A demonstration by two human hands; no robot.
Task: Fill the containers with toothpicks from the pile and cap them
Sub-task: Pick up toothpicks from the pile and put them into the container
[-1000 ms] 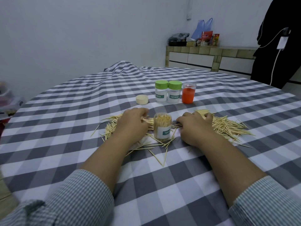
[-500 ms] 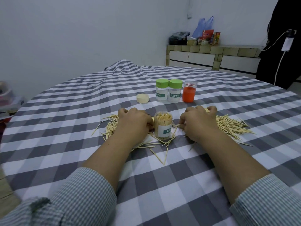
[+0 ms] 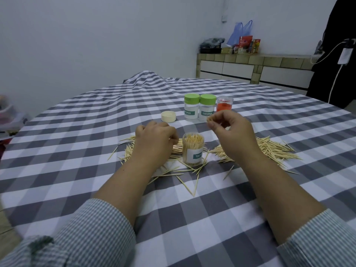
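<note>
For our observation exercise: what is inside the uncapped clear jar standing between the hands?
The uncapped clear plastic jar is packed with upright wooden toothpicks, tips showing at its open mouth. Its white label hides their lower ends.

Plain pale wall (image 3: 96, 35) behind and left. Table under grey-white checked cloth (image 3: 96, 116), bunched into a ridge at far edge. Back right: low tiled counter (image 3: 250, 59) with white drawer fronts, holding blue plastic bag (image 3: 240, 30), black bag (image 3: 212, 43), small boxes. Dark garment (image 3: 339, 54) hangs far right, white cable (image 3: 335, 81) across it. Light dim, even.
</note>
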